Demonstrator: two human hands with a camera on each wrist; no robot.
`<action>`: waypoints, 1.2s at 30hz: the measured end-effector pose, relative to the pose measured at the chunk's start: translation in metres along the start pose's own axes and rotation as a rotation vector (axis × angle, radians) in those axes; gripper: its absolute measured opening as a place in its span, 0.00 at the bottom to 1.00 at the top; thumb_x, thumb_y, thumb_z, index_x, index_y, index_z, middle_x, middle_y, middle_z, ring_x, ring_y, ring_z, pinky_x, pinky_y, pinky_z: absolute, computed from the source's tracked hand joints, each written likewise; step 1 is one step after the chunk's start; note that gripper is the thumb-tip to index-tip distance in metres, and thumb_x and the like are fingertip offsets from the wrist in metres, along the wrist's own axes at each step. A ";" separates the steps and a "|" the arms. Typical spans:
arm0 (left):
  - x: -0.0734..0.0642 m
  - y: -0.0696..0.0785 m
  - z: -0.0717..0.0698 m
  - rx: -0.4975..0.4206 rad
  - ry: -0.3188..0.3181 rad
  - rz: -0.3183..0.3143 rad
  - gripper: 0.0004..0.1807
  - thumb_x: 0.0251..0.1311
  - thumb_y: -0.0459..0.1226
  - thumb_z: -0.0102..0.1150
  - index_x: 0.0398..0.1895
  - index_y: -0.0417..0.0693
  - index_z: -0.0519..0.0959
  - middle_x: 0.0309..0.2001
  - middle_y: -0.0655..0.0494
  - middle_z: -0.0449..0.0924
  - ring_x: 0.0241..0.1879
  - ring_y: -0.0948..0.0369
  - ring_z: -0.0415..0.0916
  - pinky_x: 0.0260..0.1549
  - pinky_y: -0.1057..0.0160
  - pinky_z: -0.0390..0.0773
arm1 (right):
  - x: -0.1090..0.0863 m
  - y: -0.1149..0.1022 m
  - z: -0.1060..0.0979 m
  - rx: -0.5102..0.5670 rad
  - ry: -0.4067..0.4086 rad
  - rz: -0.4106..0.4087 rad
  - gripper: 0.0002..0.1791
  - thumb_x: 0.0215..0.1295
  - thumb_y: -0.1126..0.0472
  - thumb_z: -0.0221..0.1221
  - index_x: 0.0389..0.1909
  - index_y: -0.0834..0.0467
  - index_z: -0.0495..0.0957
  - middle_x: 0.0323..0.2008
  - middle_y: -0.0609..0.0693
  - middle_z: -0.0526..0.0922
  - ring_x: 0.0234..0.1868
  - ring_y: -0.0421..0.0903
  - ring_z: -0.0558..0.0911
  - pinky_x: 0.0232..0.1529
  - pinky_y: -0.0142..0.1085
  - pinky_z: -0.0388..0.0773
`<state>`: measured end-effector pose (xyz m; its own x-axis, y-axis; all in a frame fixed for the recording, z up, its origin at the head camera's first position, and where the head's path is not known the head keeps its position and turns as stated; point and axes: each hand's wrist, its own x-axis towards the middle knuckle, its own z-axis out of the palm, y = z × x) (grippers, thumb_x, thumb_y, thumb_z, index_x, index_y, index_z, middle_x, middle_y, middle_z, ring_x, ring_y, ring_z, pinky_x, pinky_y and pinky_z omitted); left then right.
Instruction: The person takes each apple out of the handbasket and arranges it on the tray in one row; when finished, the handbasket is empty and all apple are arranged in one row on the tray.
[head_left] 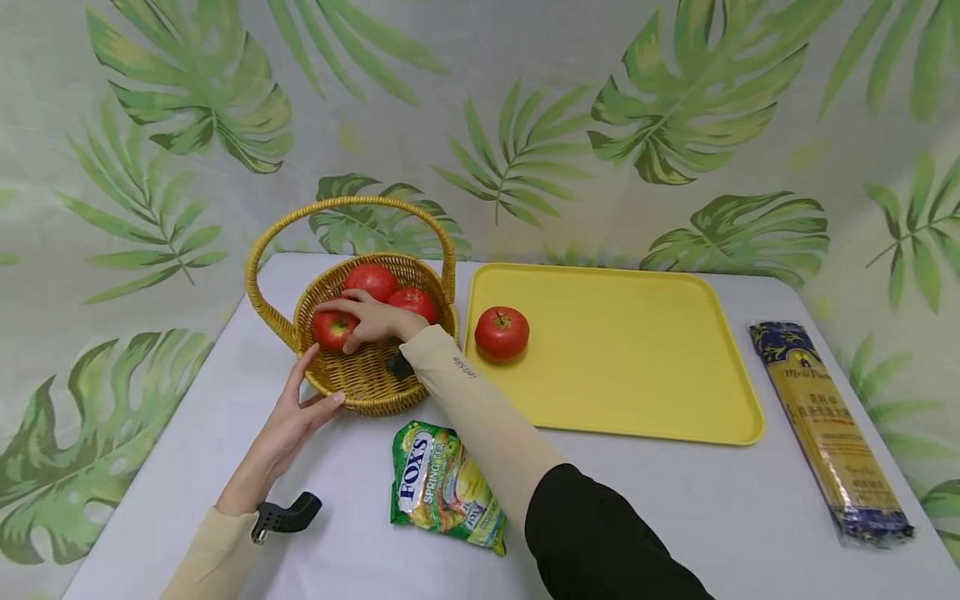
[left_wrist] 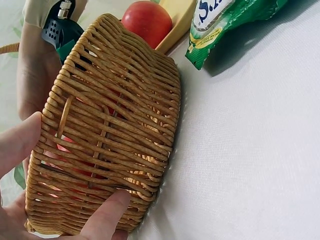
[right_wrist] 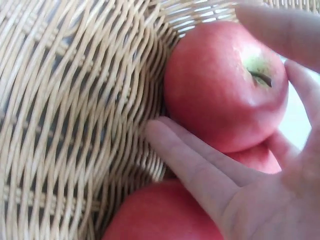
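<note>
"inside the wicker basket (head_left: 375,407), which hand are you seeing?"

"the right hand (head_left: 377,321). it is holding the stem-up apple (head_left: 327,331) at the basket's left side, with thumb and fingers lying around it."

"is anything else sitting in there?"

"yes, the back apple (head_left: 370,282) is resting toward the basket's far wall, and the right-side apple (head_left: 415,305) is sitting near it, partly hiding behind the right hand."

"and the left hand (head_left: 288,421)?"

"it is touching the basket's front-left wall and rim from outside, thumb and forefinger standing wide apart."

"what is lying to the right of the basket?"

"the yellow tray (head_left: 615,358) is lying just beside it, and the tray apple (head_left: 502,334) is sitting at the end nearest the basket. well to the basket's right, past the tray, a long packet (head_left: 832,433) with blue ends is lying on the white counter (head_left: 675,492)."

"and in front of the basket?"

"a green sweets bag (head_left: 431,483) is lying near it, and the beige right sleeve (head_left: 487,417) is covering part of the bag."

"what is rising above?"

"the basket's handle (head_left: 348,202) is arching up from the rim, and a leafy cloth (head_left: 517,158) is hanging behind the basket."
</note>
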<state>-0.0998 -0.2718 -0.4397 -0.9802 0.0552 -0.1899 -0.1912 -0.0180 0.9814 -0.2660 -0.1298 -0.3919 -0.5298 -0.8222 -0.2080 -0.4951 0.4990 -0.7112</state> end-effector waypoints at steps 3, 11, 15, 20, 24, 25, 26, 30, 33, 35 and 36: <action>0.000 0.000 0.000 0.001 0.001 -0.006 0.47 0.67 0.31 0.54 0.77 0.62 0.35 0.73 0.53 0.16 0.69 0.37 0.41 0.46 0.75 0.73 | 0.002 0.000 0.001 0.008 0.041 -0.013 0.40 0.56 0.66 0.63 0.70 0.44 0.63 0.72 0.54 0.47 0.70 0.47 0.51 0.61 0.43 0.63; 0.000 -0.001 0.001 0.006 0.003 -0.020 0.46 0.67 0.31 0.53 0.76 0.65 0.36 0.73 0.54 0.16 0.70 0.38 0.41 0.46 0.75 0.73 | -0.002 0.000 0.001 0.042 0.082 -0.031 0.36 0.55 0.70 0.64 0.65 0.45 0.70 0.66 0.55 0.56 0.60 0.47 0.63 0.52 0.39 0.69; 0.000 -0.001 0.001 0.005 0.001 -0.023 0.46 0.67 0.32 0.54 0.76 0.66 0.36 0.73 0.53 0.17 0.69 0.39 0.44 0.46 0.75 0.73 | -0.006 0.001 -0.002 0.125 0.057 -0.046 0.36 0.55 0.70 0.65 0.65 0.45 0.69 0.67 0.55 0.53 0.47 0.48 0.72 0.43 0.38 0.78; 0.000 -0.001 -0.001 0.007 0.000 -0.019 0.47 0.66 0.32 0.55 0.76 0.66 0.36 0.73 0.52 0.18 0.69 0.39 0.44 0.47 0.75 0.73 | -0.014 0.004 -0.008 0.206 0.060 -0.058 0.38 0.55 0.70 0.67 0.66 0.45 0.67 0.69 0.56 0.51 0.48 0.48 0.71 0.35 0.37 0.82; -0.001 -0.001 -0.001 0.009 -0.001 -0.016 0.46 0.67 0.31 0.54 0.76 0.66 0.36 0.73 0.51 0.18 0.69 0.38 0.43 0.47 0.75 0.73 | -0.022 0.007 -0.012 0.228 0.079 -0.073 0.37 0.56 0.68 0.67 0.66 0.46 0.67 0.65 0.56 0.56 0.50 0.49 0.71 0.34 0.34 0.82; -0.001 -0.001 -0.001 0.012 0.000 -0.016 0.46 0.67 0.31 0.53 0.76 0.66 0.36 0.73 0.51 0.18 0.69 0.38 0.43 0.47 0.75 0.73 | -0.024 0.008 -0.013 0.237 0.081 -0.077 0.37 0.56 0.68 0.67 0.66 0.46 0.68 0.64 0.56 0.57 0.50 0.49 0.71 0.34 0.34 0.82; -0.001 -0.001 -0.001 0.014 0.000 -0.017 0.46 0.67 0.31 0.53 0.76 0.67 0.36 0.73 0.51 0.18 0.69 0.38 0.42 0.47 0.75 0.73 | -0.026 0.008 -0.015 0.251 0.082 -0.080 0.36 0.56 0.67 0.67 0.66 0.46 0.68 0.63 0.55 0.58 0.51 0.49 0.71 0.34 0.34 0.82; -0.001 -0.001 0.000 0.023 0.002 -0.023 0.46 0.67 0.31 0.53 0.76 0.67 0.36 0.73 0.52 0.18 0.70 0.38 0.41 0.48 0.75 0.72 | -0.035 0.012 -0.021 0.278 0.086 -0.105 0.35 0.56 0.64 0.68 0.65 0.46 0.69 0.60 0.53 0.62 0.52 0.47 0.70 0.35 0.35 0.82; 0.000 -0.001 -0.001 0.021 0.001 -0.024 0.47 0.67 0.32 0.54 0.76 0.67 0.36 0.73 0.52 0.17 0.70 0.38 0.40 0.49 0.74 0.72 | -0.042 0.015 -0.026 0.283 0.088 -0.134 0.36 0.55 0.62 0.69 0.66 0.47 0.69 0.60 0.52 0.64 0.54 0.46 0.69 0.36 0.36 0.82; -0.001 -0.001 -0.001 0.018 0.000 -0.023 0.47 0.66 0.32 0.54 0.76 0.65 0.35 0.73 0.52 0.18 0.70 0.38 0.40 0.49 0.74 0.72 | -0.048 0.017 -0.029 0.310 0.084 -0.137 0.36 0.55 0.62 0.69 0.66 0.47 0.69 0.61 0.51 0.63 0.54 0.47 0.70 0.36 0.37 0.82; -0.001 -0.001 0.000 0.018 0.001 -0.022 0.47 0.66 0.32 0.55 0.76 0.64 0.35 0.73 0.52 0.18 0.70 0.38 0.40 0.49 0.74 0.72 | -0.052 0.018 -0.031 0.322 0.082 -0.144 0.37 0.55 0.63 0.69 0.66 0.48 0.69 0.61 0.51 0.63 0.54 0.47 0.70 0.37 0.38 0.82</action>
<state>-0.0990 -0.2723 -0.4407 -0.9759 0.0545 -0.2114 -0.2117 0.0007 0.9773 -0.2687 -0.0700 -0.3731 -0.5300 -0.8468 -0.0449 -0.3333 0.2567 -0.9072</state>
